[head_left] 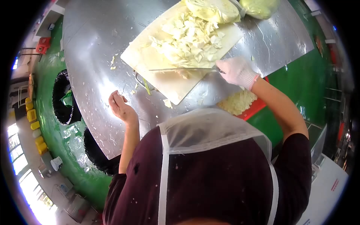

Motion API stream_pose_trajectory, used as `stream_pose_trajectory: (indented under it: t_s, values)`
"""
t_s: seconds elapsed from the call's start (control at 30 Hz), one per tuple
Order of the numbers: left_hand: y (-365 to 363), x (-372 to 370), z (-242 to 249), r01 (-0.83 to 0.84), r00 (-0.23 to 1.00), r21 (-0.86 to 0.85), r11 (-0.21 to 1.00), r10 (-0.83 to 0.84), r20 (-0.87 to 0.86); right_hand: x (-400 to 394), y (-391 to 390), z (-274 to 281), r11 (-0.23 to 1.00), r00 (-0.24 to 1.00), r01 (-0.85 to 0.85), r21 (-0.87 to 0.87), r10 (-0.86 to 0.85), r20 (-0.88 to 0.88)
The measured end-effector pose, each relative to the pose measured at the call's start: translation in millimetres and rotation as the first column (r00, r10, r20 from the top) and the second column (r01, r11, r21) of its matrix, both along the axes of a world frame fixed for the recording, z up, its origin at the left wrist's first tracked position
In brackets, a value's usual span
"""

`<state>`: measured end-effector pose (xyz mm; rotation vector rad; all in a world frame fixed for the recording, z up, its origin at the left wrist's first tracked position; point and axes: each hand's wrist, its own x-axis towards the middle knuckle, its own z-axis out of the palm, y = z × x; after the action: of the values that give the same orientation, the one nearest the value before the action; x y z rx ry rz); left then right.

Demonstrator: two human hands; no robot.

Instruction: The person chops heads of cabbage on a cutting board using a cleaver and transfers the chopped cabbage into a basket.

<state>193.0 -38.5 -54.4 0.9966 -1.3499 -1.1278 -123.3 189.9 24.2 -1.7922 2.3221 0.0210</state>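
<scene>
My right hand (237,72), in a white glove, grips a kitchen knife (183,69) by its handle. The long blade points left, across the near part of the white cutting board (137,56). Just beyond the blade lies a heap of chopped cabbage (191,39). A larger cut piece of cabbage (213,10) rests at the far end of the board. My bare left hand (122,107) hovers over the metal table, left of the board's near corner, its fingers loosely curled and nothing visible in them.
The wet metal table (90,48) carries scattered cabbage scraps. Another cabbage (260,7) sits at the back right. Below the table's near edge, a red container (253,108) holds chopped cabbage (238,102). Black-lined bins (60,99) stand on the green floor to the left.
</scene>
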Motion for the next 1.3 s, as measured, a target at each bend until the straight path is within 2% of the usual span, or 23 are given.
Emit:
stream_pose_trajectory:
  t_s: [0.07,0.17,0.2,0.27,0.3,0.33,0.37,0.4,0.43,0.5,0.57,0.6,0.67,0.7,0.77,0.8,0.93,1.03,1.17,1.3]
  values:
    - [6.6,4.2,-4.5,-0.005,1.0,0.046,0.999,0.006,-0.016,3.5,-7.0,20.2,0.994,0.999,-0.001,-0.107,0.004,0.034]
    - [11.0,7.9,-9.5,0.04,0.999,0.044,0.998,-0.039,-0.02,-11.5,-35.1,32.6,0.995,1.0,0.003,-0.099,-0.002,0.004]
    - [13.6,1.4,-7.0,0.014,1.0,0.05,0.999,-0.015,0.017,-17.9,-47.5,28.4,0.99,0.996,0.038,0.136,-0.027,-0.08]
    - [23.0,-11.0,1.6,-0.038,0.995,0.059,0.998,0.033,0.095,-22.0,-43.0,-1.2,0.985,0.997,0.074,0.153,-0.07,-0.034]
    - [25.3,-15.2,-1.2,-0.017,0.993,0.062,0.998,0.01,0.121,-25.4,-45.9,-5.4,0.984,0.996,0.085,0.157,-0.082,-0.024]
    - [29.3,-22.9,-4.2,0.025,0.995,0.05,0.998,-0.03,0.096,-22.0,-42.7,-10.1,0.99,0.994,0.063,0.126,-0.051,-0.1]
    - [36.7,-26.3,-4.9,0.082,0.993,0.046,0.996,-0.086,0.085,-12.5,-33.1,-12.3,0.992,0.996,0.058,0.113,-0.05,-0.073]
    - [38.2,-30.1,-14.3,0.112,0.951,-0.037,0.993,-0.097,0.293,-12.7,-30.2,-11.0,0.995,0.997,0.053,0.084,-0.047,-0.065]
    - [42.3,-41.4,-22.9,0.182,0.949,-0.112,0.977,-0.144,0.28,-16.8,-29.4,-7.4,0.998,0.997,0.048,0.047,-0.045,-0.07]
    - [50.3,-55.4,-31.6,0.439,0.821,-0.162,0.884,-0.322,0.472,-14.0,-18.8,7.3,0.982,0.984,0.181,-0.052,-0.18,0.014]
    - [64.5,-70.4,-24.4,0.703,0.597,-0.208,0.68,-0.406,0.691,-12.5,-9.8,33.6,0.932,0.933,0.353,-0.08,-0.344,0.102]
    - [68.9,-77.6,-16.9,0.743,0.52,-0.185,0.643,-0.38,0.765,-20.5,-6.9,41.2,0.895,0.892,0.446,0.01,-0.445,0.074]
    - [68.7,-93.0,-3.7,0.814,0.351,-0.132,0.566,-0.297,0.888,-47.1,8.8,30.5,0.898,0.895,0.436,-0.057,-0.439,-0.078]
    - [61.3,-102.6,-7.5,0.787,0.349,-0.126,0.604,-0.267,0.898,-57.0,12.5,27.5,0.9,0.887,0.427,-0.09,-0.436,-0.153]
    - [34.6,-129.5,-20.6,0.723,0.342,-0.117,0.681,-0.205,0.917,-68.9,10.9,23.7,0.877,0.867,0.48,-0.033,-0.479,-0.137]
    - [20.3,-141.2,-9.8,0.696,0.348,-0.051,0.716,-0.275,0.896,-71.7,6.9,20.8,0.871,0.862,0.489,-0.034,-0.489,-0.132]
    - [-15.6,-172.6,-12.3,0.68,0.318,0.031,0.733,-0.332,0.888,-67.4,-25.9,10.5,0.877,0.87,0.48,0.027,-0.472,-0.143]
    - [-21.7,-176.4,-29.3,0.696,0.368,-0.024,0.718,-0.327,0.87,-48.5,-33.7,24.0,0.871,0.877,0.48,0.103,-0.473,-0.088]
    - [-22.3,-164.1,-27.3,0.703,0.45,-0.081,0.706,-0.354,0.82,-53.4,-18.0,33.8,0.899,0.901,0.434,0.061,-0.433,-0.031]
    - [-31.6,-160.9,-27.1,0.675,0.468,-0.098,0.731,-0.322,0.823,-73.6,-38.6,19.4,0.873,0.872,0.488,-0.02,-0.488,-0.047]
